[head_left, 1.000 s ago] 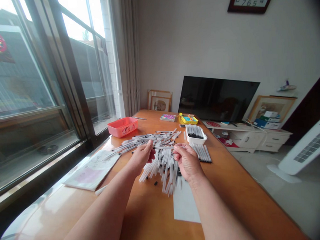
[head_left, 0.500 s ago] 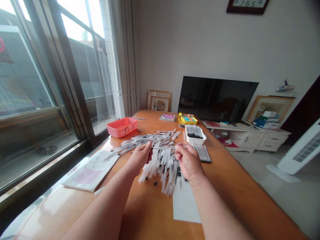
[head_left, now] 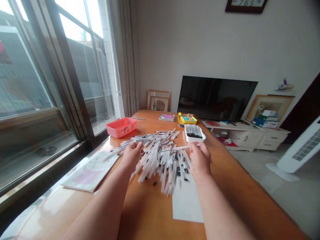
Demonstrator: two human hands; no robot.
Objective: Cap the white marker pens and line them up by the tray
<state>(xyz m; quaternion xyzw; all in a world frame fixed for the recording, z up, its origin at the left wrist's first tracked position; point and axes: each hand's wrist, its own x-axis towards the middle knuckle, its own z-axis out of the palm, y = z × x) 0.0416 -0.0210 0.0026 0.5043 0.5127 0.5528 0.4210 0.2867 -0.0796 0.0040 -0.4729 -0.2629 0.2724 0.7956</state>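
Right hand (head_left: 200,158): closed, pinching a white pen (head_left: 183,147) that points toward the pile;
Left hand (head_left: 131,156): fingers down at the pile's edge, grip unclear;
Pile of white pens (head_left: 162,166): loose, between both hands;
White tray (head_left: 195,140): just past the right hand, packed with black-tipped pens (head_left: 193,131);
Pink plastic box (head_left: 120,131): beyond the left hand, contents hidden;

On my feed the body is just two bare limbs: left forearm (head_left: 94,205) and right forearm (head_left: 223,209), thick and rounded, bare down to the frame edge, narrowing at the wrists into a broad left hand (head_left: 131,156) and right hand (head_left: 200,160). Nail detail too small to tell.
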